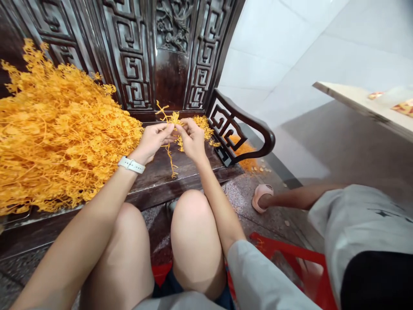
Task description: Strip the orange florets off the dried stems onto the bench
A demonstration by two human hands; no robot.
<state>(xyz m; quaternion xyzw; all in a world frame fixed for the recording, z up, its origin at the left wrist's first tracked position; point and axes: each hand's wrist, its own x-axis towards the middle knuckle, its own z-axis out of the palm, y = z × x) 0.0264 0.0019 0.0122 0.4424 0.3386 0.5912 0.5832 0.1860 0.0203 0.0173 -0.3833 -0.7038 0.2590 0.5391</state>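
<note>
Both hands meet in front of me above a dark wooden bench seat point(151, 174). My left hand point(156, 137), with a pale watch strap at its wrist, pinches a yellow-orange branching sprig point(174, 118). Thumb and fingers of my right hand point(192, 140) close on the same sprig from the other side. A knobbly yellow stem point(170, 161) hangs below my left fingers. Behind my right hand lies a small heap of yellow sprigs point(203, 125). A large pile of the same branching yellow material point(64, 142) covers the bench at left.
A carved dark backrest point(132, 56) rises behind the seat, with a curved armrest point(258, 137) at right. Orange bits point(247, 155) lie on the floor beyond it. Another person's leg point(297, 196) and a red plastic stool point(290, 249) are close on my right. A wooden tabletop point(361, 101) juts in.
</note>
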